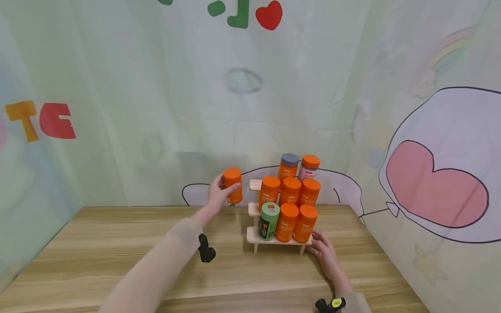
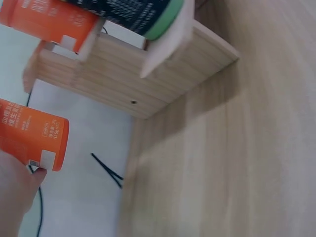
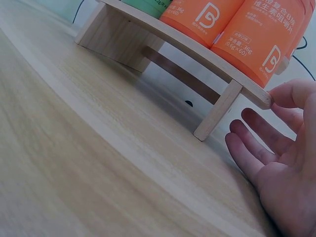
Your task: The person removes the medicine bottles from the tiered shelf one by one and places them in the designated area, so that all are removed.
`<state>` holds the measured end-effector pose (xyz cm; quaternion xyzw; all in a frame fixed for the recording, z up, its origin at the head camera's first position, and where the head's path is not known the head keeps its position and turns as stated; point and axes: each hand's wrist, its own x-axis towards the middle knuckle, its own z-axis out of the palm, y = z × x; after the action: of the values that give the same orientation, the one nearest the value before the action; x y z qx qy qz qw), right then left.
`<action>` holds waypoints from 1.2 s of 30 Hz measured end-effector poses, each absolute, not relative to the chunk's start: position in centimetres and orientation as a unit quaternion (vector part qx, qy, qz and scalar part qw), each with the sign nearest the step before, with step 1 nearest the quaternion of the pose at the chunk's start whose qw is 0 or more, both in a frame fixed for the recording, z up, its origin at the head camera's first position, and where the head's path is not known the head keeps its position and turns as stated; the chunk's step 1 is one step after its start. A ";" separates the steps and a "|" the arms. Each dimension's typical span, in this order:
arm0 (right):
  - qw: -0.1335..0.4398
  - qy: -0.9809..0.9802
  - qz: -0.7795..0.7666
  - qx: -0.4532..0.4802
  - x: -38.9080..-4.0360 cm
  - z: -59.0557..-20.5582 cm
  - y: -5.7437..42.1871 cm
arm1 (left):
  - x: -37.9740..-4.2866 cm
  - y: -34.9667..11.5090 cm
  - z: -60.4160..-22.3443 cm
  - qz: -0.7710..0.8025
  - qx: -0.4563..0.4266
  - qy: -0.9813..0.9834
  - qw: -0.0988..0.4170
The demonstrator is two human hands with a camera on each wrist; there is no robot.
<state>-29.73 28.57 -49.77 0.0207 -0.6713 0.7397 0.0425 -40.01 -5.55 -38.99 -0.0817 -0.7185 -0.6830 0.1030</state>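
Observation:
In the head view my left hand (image 1: 217, 194) grips an orange bottle (image 1: 233, 186) upright, out to the left of a three-tier wooden rack (image 1: 252, 234). The left wrist view shows the base of that orange bottle (image 2: 47, 133) with a fingertip at its lower edge, apart from the rack. My right hand (image 1: 324, 251) is at the right end of the lowest tier. Seen from the right wrist, thumb and index finger pinch the corner of the rack (image 3: 217, 64), while the other fingers (image 3: 249, 148) spread loosely below.
On the bottom tier stand a green-lidded bottle (image 1: 268, 221) and two orange ones (image 1: 287, 222). Orange bottles (image 1: 291, 191) fill the middle tier. The top tier carries a grey-lidded bottle (image 1: 288, 167) and an orange-lidded one (image 1: 309, 166). A printed curtain (image 1: 156, 130) hangs behind the wooden table (image 1: 117, 243).

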 end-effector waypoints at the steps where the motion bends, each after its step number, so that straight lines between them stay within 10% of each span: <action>1: 0.043 -0.669 0.742 0.025 -29.7 -49.8 28.6 | -40.0 -5.5 -39.4 -0.682 -0.079 -0.719 0.103; 36: 0.047 -0.684 0.728 0.013 -29.7 -49.9 28.5 | -39.6 -3.7 -45.6 -0.687 -0.058 -0.723 0.056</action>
<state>-29.69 28.52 -49.95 0.0128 -0.6836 0.7282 0.0474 -39.62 -3.69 -45.64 -0.0582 -0.7225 -0.6866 0.0564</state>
